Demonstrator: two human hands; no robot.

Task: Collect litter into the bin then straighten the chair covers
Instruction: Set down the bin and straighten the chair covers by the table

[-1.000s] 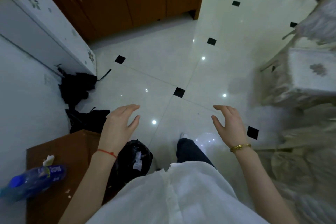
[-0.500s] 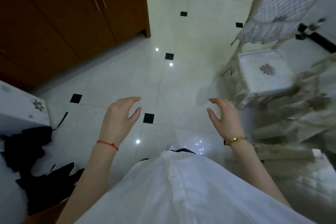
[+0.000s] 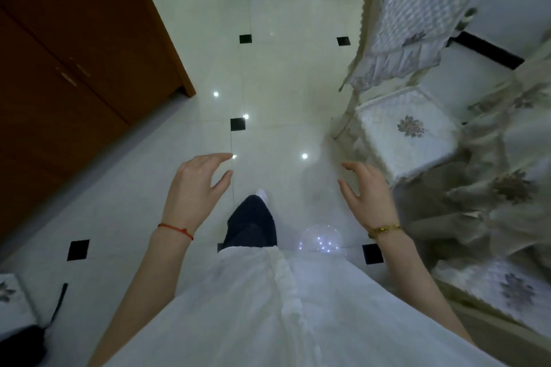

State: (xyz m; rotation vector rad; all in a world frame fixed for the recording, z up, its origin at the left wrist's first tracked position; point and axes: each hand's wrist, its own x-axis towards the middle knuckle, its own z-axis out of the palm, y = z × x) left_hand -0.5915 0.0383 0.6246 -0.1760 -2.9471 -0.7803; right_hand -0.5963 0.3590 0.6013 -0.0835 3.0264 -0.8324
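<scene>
Chair covers (image 3: 408, 131) beside empty right hand (image 3: 368, 197)

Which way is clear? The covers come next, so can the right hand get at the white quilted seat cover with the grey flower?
Probably yes: the empty right hand hangs open beside the seat cover, with nothing between them.

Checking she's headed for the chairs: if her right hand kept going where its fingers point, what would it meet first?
Probably nothing: the right hand points over bare floor, left of the chair. Depth unclear.
</scene>
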